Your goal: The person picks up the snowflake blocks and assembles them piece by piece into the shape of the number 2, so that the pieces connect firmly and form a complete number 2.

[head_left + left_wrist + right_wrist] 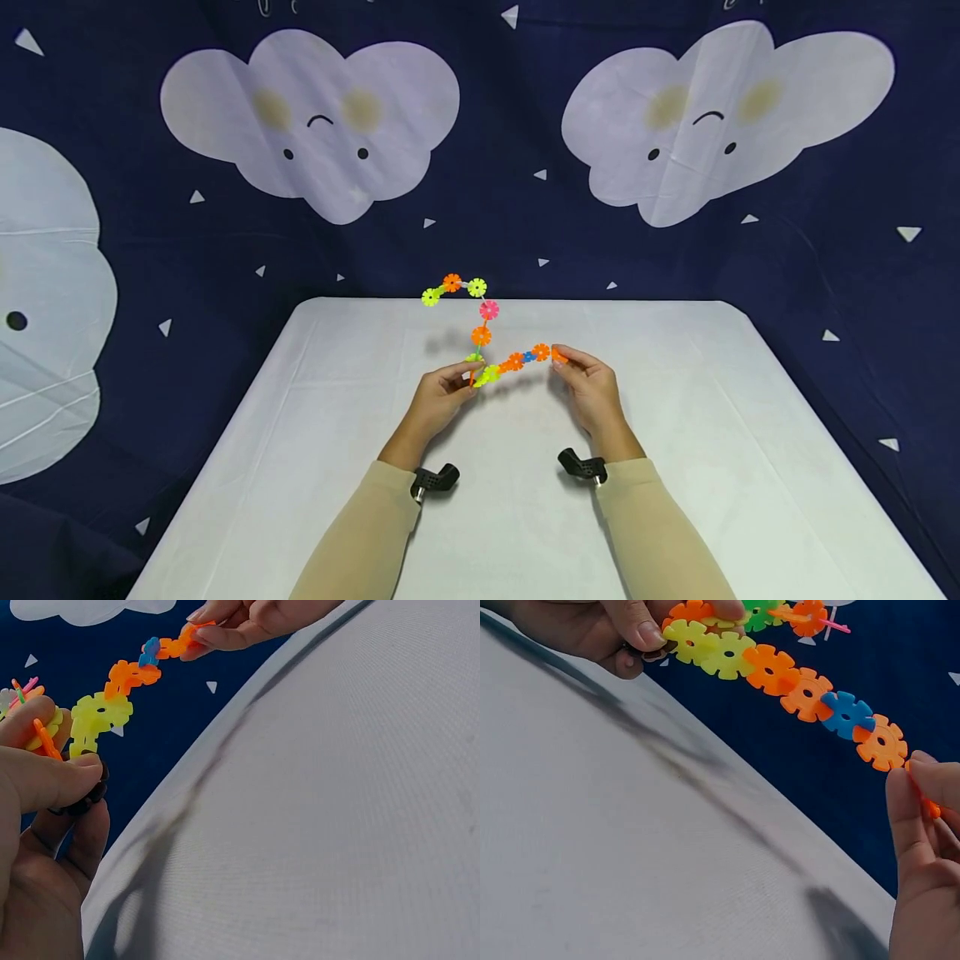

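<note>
A chain of interlocking plastic snowflake discs (769, 670) in yellow, orange and blue stretches between the two hands above the table. My left hand (441, 398) pinches it between thumb and fingers, where yellow discs (103, 712) and a dark piece (96, 793) meet. Beyond that grip, the chain's other stretch rises and bends left, through a pink disc (489, 310) to a yellow end disc (430, 297). At the right end my right hand (596, 393) pinches an orange disc (932, 808) edge-on, right at the chain's last flat orange disc (881, 742). Fingers partly hide both gripped spots.
The white-covered table (517, 517) lies under both hands. Behind its far edge hangs a dark blue cloth (502, 225) with white clouds and triangles. Each wrist wears a black camera mount (437, 478).
</note>
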A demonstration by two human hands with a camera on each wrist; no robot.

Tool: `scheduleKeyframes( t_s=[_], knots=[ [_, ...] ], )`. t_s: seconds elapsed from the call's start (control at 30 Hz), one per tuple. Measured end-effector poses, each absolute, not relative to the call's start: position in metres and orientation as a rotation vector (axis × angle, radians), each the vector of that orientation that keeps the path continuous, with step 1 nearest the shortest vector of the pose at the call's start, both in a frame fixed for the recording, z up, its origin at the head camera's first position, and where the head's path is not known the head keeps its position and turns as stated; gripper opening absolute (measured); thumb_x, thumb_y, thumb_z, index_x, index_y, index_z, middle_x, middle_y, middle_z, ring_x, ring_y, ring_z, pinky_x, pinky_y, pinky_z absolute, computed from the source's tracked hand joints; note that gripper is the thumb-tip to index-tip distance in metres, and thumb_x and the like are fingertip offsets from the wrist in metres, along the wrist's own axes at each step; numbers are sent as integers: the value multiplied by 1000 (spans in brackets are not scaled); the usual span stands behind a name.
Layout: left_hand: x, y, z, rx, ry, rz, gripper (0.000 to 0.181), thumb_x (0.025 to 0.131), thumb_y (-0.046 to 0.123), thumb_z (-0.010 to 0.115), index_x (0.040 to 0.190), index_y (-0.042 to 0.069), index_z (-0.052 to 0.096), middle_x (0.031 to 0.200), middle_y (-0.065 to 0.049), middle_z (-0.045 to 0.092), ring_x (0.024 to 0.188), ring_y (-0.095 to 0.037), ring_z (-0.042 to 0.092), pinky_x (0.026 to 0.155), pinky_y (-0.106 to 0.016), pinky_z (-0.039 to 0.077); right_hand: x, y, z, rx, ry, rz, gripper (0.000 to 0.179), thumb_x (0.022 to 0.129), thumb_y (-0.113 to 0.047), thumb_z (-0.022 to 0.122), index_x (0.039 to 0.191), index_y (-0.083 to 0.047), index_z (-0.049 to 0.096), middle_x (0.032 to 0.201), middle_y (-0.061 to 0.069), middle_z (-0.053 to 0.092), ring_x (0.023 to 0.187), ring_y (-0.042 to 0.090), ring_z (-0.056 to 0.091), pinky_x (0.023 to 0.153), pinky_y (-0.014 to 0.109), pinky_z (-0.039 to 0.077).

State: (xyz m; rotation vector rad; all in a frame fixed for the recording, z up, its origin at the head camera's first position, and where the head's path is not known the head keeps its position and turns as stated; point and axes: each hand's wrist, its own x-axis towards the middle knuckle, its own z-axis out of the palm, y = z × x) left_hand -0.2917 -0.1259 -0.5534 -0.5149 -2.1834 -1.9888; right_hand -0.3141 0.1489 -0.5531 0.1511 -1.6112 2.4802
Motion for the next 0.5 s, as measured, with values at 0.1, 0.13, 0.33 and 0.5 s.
scheduleKeyframes(
  t_s=[0.1, 0.13, 0.33, 0.5],
  knots=[
    [-292, -127, -554, -527, -2192, -1977, 41, 89, -15, 75, 126, 3, 77, 126, -15, 71, 82, -23, 50, 66, -23, 45, -314, 150, -552, 173, -1609, 2470, 36, 94, 20, 65, 129, 24, 59, 125, 14, 68, 103, 18, 69, 91, 26, 56],
    [-292, -127, -554, -532, -2193, -1973, 41, 89, -15, 75, 126, 3, 77, 125, -15, 72, 82, -22, 50, 66, -23, 45, -314, 151, -552, 187, -1608, 2468, 35, 95, 20, 64, 129, 24, 59, 125, 14, 67, 103, 19, 68, 91, 26, 56],
    [-292, -127, -554, -566, -2178, -1977, 42, 89, -16, 75, 126, 4, 77, 127, -12, 71, 81, -21, 51, 65, -23, 46, -312, 157, -550, 260, -1588, 2461, 33, 96, 23, 59, 128, 27, 56, 124, 17, 70, 104, 20, 67, 89, 27, 57],
    [-290, -126, -553, -571, -2192, -1952, 43, 88, -17, 74, 126, 4, 77, 129, -8, 71, 80, -20, 51, 65, -23, 46, -314, 159, -552, 260, -1658, 2418, 34, 95, 20, 63, 128, 24, 59, 127, 19, 71, 96, 17, 67, 82, 23, 57]
  ],
)
